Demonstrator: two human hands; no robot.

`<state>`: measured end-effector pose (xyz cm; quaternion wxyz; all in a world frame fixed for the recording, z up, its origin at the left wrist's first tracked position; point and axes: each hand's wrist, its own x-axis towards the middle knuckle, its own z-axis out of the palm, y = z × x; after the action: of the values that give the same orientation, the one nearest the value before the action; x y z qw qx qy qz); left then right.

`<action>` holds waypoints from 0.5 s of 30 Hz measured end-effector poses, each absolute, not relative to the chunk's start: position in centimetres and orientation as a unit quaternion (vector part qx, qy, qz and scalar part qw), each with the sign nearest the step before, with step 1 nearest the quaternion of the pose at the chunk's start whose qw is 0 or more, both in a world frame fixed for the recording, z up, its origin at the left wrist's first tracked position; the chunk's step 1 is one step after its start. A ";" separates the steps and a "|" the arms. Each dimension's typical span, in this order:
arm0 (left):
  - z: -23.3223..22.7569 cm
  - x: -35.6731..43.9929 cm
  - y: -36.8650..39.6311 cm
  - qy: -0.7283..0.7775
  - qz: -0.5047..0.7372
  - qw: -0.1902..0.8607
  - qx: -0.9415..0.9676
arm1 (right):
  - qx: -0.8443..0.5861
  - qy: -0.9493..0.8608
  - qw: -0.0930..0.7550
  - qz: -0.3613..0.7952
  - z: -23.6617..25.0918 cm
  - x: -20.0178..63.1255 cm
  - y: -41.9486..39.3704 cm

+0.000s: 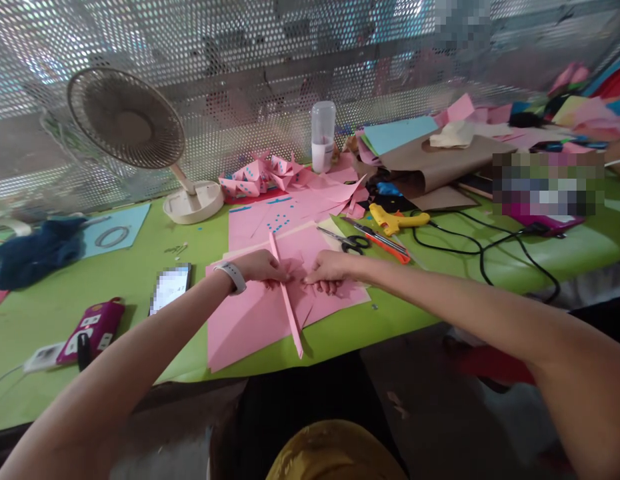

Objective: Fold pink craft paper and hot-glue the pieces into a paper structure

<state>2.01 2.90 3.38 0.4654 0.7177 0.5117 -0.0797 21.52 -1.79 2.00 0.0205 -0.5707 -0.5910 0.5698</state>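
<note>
Hands are pictured meeting over a pink paper sheet (250, 320) on the green table (140, 280). A folded pink strip (286, 300) is seen running lengthwise from far to near, directly between them. The left hand (263, 267) is curled closed, pinching paper at the strip's left edge; the right hand (330, 270), fingers bent, is pressed on the fold just right of it, equally near. Scissors (347, 241) lie beyond.

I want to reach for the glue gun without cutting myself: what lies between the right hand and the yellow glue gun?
In the head view, black-handled scissors and an orange utility knife lie between the right hand and the yellow glue gun.
</note>
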 end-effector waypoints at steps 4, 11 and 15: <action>3.6 2.1 3.0 0.528 -0.087 0.450 0.715 | -0.565 -0.592 0.028 0.574 1.7 21.6 -1.8; 4.4 2.6 3.2 0.533 -0.097 0.417 0.730 | -0.567 -0.609 0.021 0.554 1.4 21.6 -1.7; 4.4 2.7 3.5 0.517 -0.100 0.426 0.736 | -0.565 -0.616 0.032 0.548 1.4 21.6 -1.8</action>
<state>2.73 3.47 4.39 0.4257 0.7362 0.5165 -0.0998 21.60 -1.77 1.35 0.0322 -0.5652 -0.6157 0.5481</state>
